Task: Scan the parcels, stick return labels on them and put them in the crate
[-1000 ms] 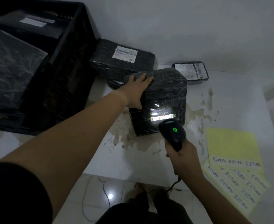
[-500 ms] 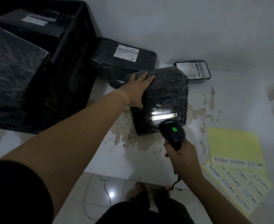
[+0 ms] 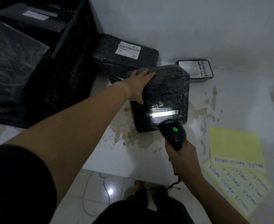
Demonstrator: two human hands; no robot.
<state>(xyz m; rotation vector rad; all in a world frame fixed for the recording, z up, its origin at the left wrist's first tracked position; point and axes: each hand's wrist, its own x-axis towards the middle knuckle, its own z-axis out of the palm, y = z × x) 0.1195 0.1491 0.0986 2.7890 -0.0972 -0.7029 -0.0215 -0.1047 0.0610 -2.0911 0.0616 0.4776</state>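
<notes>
A black plastic-wrapped parcel (image 3: 167, 92) stands on the white table (image 3: 133, 156). My left hand (image 3: 138, 85) lies over its top left corner, fingers on top and thumb down the near face. My right hand (image 3: 184, 160) grips a black barcode scanner (image 3: 173, 132) with a green light lit. Its beam lights the barcode label (image 3: 165, 113) on the parcel's near face. The black crate (image 3: 65, 65) stands at the left with wrapped parcels inside. Yellow sheets of handwritten RETURN labels (image 3: 236, 172) lie at the right.
A flat black parcel with a white shipping label (image 3: 125, 57) lies behind, against the crate and the wall. A small black parcel (image 3: 195, 70) sits at the back right. The table has brown stains around the parcel. The scanner's cable (image 3: 170, 185) hangs down to the tiled floor.
The view has shifted slightly. Both hands, the parcel and the scanner stay as they were, with the beam still on the barcode.
</notes>
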